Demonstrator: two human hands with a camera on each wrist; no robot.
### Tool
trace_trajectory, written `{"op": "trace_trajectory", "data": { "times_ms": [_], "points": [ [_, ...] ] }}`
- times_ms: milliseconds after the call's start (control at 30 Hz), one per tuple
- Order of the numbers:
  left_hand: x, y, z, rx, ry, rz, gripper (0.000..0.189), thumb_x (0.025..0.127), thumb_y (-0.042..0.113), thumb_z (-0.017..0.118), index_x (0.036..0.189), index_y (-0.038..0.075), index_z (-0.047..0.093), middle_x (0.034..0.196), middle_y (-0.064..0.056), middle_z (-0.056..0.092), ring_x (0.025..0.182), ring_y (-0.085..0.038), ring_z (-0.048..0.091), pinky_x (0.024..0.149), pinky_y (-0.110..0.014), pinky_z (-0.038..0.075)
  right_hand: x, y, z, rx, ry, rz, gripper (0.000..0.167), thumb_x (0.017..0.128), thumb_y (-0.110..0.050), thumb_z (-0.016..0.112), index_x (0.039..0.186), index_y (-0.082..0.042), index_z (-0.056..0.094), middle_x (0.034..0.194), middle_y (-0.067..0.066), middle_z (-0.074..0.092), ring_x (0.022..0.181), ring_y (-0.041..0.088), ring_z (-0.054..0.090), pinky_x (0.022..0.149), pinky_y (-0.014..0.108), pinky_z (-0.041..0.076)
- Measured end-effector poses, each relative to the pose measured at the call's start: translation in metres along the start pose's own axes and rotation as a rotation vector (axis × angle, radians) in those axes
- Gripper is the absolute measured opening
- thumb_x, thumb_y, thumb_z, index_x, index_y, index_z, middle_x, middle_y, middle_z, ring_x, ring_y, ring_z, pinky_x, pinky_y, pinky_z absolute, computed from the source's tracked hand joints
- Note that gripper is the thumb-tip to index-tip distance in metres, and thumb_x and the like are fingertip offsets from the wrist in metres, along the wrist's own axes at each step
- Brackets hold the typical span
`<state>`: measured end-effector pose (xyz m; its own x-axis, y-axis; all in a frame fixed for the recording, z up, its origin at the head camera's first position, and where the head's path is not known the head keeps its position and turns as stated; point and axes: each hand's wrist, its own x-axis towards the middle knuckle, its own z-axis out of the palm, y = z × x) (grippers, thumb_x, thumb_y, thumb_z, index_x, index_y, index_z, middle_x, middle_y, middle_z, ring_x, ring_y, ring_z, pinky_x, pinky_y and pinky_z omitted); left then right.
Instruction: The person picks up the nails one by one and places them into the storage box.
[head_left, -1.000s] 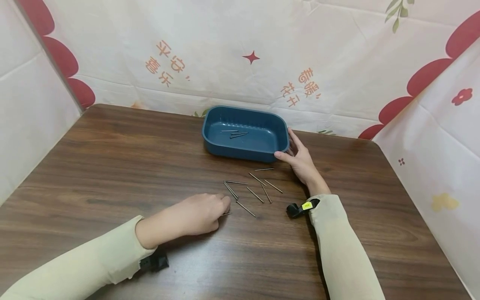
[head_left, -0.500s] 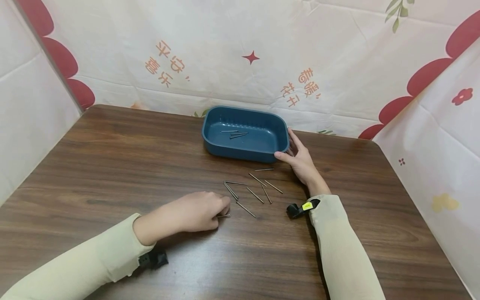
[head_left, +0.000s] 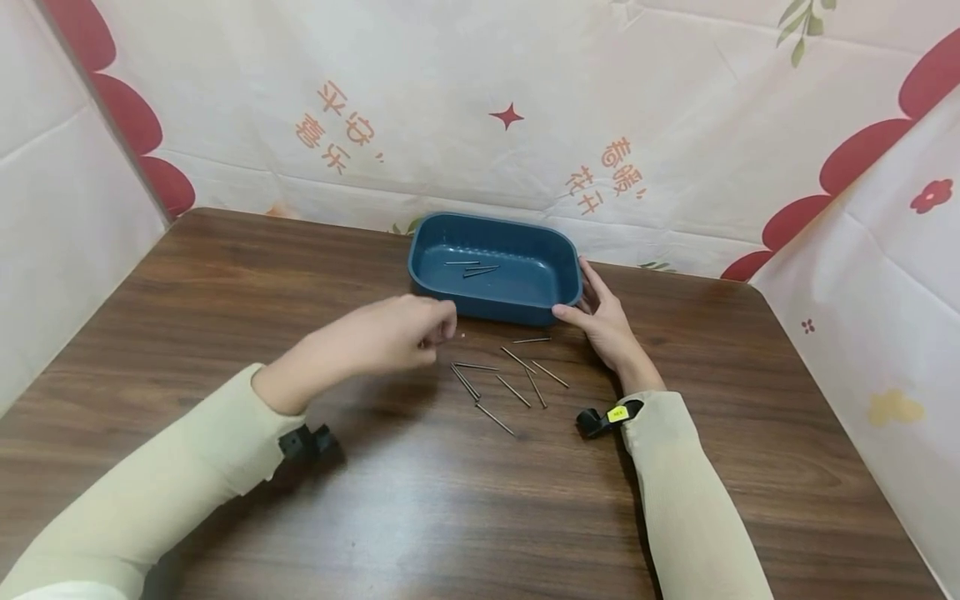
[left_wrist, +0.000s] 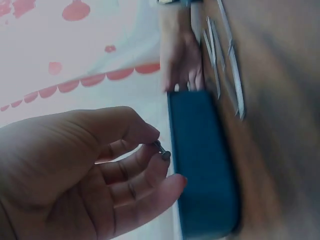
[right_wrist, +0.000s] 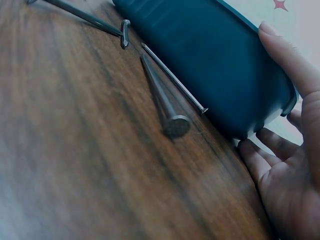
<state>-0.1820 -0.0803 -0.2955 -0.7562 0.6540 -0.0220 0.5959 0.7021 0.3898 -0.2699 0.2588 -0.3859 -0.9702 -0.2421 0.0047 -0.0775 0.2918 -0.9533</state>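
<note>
Wood-grained surface bears the work. Left hand pinches one nail; at its 2 o'clock, the blue container holds three nails, its 4 o'clock corner gripped by the right hand. Judged under halfway: at least eight loose nails lie outside, at left hand's 4 o'clock.

Blue tub sitting upright, nails lying inside, loose nails lying in front, left hand pinching apparently one nail

Two hands, one tray, twelve-plus nails
</note>
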Motion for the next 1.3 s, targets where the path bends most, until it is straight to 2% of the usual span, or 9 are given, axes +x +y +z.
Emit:
{"op": "trace_trajectory", "data": {
  "times_ms": [233, 467, 633, 833, 1067, 1300],
  "points": [
    [0.03, -0.016, -0.03, 0.036, 0.019, 0.003, 0.02, 0.089, 0.0, 0.061, 0.108, 0.006, 0.061, 0.084, -0.005, 0.061, 0.075, -0.017, 0.055, 0.07, -0.032, 0.048, -0.001, 0.0, 0.0, 0.01, -0.006, -0.004, 0.089, 0.097, -0.015, 0.067, 0.163, -0.034, 0.01, 0.169, 0.009, 0.02, 0.157, 0.029, 0.022, 0.125, 0.048, 0.025],
    [0.065, -0.032, -0.043, 0.072, -0.039, -0.042, 0.021, 0.095, 0.004, 0.057, 0.116, 0.006, 0.058, 0.089, -0.007, 0.063, 0.077, -0.019, 0.056, 0.07, -0.032, 0.045, 0.0, 0.0, 0.0, 0.012, -0.008, -0.009, 0.089, 0.097, -0.014, 0.067, 0.163, -0.032, 0.01, 0.169, 0.009, 0.02, 0.157, 0.028, 0.022, 0.125, 0.048, 0.025],
    [0.087, -0.042, -0.042, 0.102, -0.075, -0.065, 0.022, 0.096, 0.005, 0.055, 0.118, 0.006, 0.057, 0.088, -0.006, 0.06, 0.074, -0.018, 0.052, 0.066, -0.03, 0.041, -0.001, -0.001, -0.001, 0.012, -0.007, -0.001, 0.089, 0.097, -0.014, 0.067, 0.162, -0.036, 0.011, 0.169, 0.009, 0.02, 0.157, 0.028, 0.022, 0.125, 0.048, 0.025],
    [0.11, -0.051, -0.035, 0.126, -0.125, -0.106, 0.021, 0.098, 0.008, 0.055, 0.118, 0.008, 0.056, 0.088, -0.005, 0.055, 0.075, -0.017, 0.049, 0.066, -0.03, 0.039, -0.001, 0.0, -0.001, 0.016, -0.008, -0.012, 0.09, 0.096, -0.013, 0.068, 0.163, -0.035, 0.011, 0.169, 0.01, 0.021, 0.157, 0.028, 0.023, 0.125, 0.047, 0.026],
    [0.13, -0.062, -0.027, 0.135, -0.167, -0.141, 0.019, 0.1, 0.01, 0.054, 0.119, 0.007, 0.055, 0.103, -0.01, 0.06, 0.085, -0.021, 0.052, 0.075, -0.034, 0.044, -0.001, 0.0, -0.001, 0.023, -0.005, -0.009, 0.09, 0.096, -0.012, 0.067, 0.163, -0.034, 0.011, 0.169, 0.009, 0.021, 0.157, 0.028, 0.023, 0.125, 0.047, 0.026],
    [0.14, -0.07, -0.021, 0.134, -0.2, -0.165, 0.02, 0.1, 0.01, 0.055, 0.12, 0.006, 0.056, 0.122, -0.014, 0.062, 0.098, -0.024, 0.055, 0.088, -0.039, 0.048, -0.001, 0.001, -0.001, 0.031, -0.01, -0.011, 0.09, 0.096, -0.012, 0.067, 0.163, -0.033, 0.012, 0.169, 0.009, 0.019, 0.157, 0.027, 0.023, 0.125, 0.047, 0.025]
  ]
}}
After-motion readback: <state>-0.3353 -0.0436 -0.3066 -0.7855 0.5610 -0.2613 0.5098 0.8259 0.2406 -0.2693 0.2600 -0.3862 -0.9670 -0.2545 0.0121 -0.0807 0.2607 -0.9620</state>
